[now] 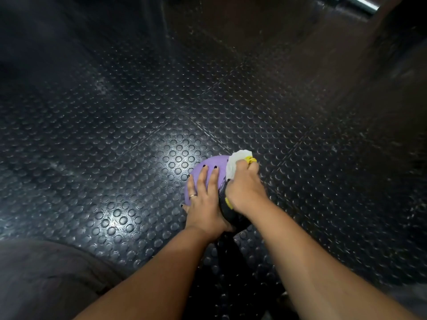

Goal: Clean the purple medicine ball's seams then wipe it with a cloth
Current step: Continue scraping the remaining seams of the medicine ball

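Purple medicine ball (210, 160), round, with a black panel (231, 214) and yellow markings, sat on the floor in front of the person, low and just right of centre in the head view, with both hands on it. Nearest the camera, a grey fabric-covered leg (46, 273) filled the lower left corner, and two bare forearms reached forward from the bottom edge. The left hand (203, 202) lay flat on the ball's purple side, its fingers straight and spread, pressing rather than gripping; the nails were dark, and a thin ring (192, 195) showed on one finger. The right hand (242, 190) rested on the ball's upper right part, its fingers curled round a crumpled white cloth (235, 162) and holding it against the surface beside a yellow marking. The cloth stuck out past the knuckles on the far side. Beneath the ball a dark shape ran toward the camera; what it was could not be told. Around and beyond the ball spread a black rubber floor with raised round studs (138, 112), glossy where light struck it just left of the ball. At the far upper right lay a shiny chrome bar (355, 3), well apart from the ball.
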A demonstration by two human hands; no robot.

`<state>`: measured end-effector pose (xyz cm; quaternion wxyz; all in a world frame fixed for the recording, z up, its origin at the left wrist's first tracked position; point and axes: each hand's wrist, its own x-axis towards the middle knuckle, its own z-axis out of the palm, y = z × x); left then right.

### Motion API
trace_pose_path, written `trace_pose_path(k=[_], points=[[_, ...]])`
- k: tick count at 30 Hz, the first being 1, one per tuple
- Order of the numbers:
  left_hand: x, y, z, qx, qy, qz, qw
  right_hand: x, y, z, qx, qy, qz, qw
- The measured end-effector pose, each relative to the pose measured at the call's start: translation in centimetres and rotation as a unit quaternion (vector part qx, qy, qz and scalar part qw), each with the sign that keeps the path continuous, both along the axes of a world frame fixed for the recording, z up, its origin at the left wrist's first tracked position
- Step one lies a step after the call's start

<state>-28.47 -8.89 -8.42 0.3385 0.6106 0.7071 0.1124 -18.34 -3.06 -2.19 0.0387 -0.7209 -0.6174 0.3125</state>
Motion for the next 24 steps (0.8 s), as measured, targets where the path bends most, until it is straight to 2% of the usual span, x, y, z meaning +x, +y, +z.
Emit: trace_pose_path(k=[2, 5, 10, 13, 18, 20, 24], points=[[0.4, 0.4, 0.0, 0.007, -0.002, 0.009, 1.000, -0.5, -2.0, 0.0, 0.032, 0.018, 0.027, 0.999], [0.8, 0.0, 0.3, 0.011, -0.007, 0.015, 1.000, -0.5, -2.5, -0.7, 0.094, 0.000, 0.034, 0.995], [-0.1, -0.6, -0.1, 0.006, -0.019, 0.008, 1.000, -0.6, 0.7, -1.6, 0.107, -0.058, 0.038, 0.992], [-0.6, -0.5, -0.5, 0.008, 0.010, -0.005, 1.000, 0.3, 4.0, -2.4, 0.079, -0.080, -0.006, 0.994], [-1.0, -1.4, -1.5, 0.042, 0.003, 0.017, 0.999, 2.8, 7.7, -3.9, -0.037, -0.036, -0.087, 0.995], [-1.2, -1.5, -2.1, 0.058, -0.001, 0.023, 0.998, 2.2, 7.6, -3.8, -0.026, -0.042, -0.053, 0.997], [-1.5, -1.4, -2.4, 0.064, -0.011, 0.038, 0.997, -0.5, 3.6, -2.5, 0.067, -0.033, 0.028, 0.997]])
